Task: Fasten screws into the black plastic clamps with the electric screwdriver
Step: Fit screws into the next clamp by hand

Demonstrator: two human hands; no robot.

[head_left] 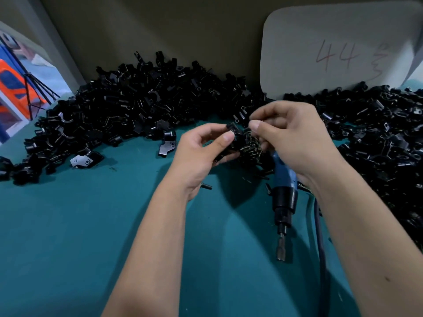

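Screwdriver point(284, 191) grip hidden under right hand point(295, 138)

Both forearms are bare from the bottom edge of the view up to the wrists, with no sleeve, glove, watch or band on either. The left hand point(201, 152) has short, trimmed nails, and the thumbnail shows pale and rounded at the tip nearest the pinch. The right hand point(290, 136) is likewise bare and ringless, its thumbnail squarish and cut short. A small dark mark sits on the right forearm, far back from the fingertips toward the elbow.
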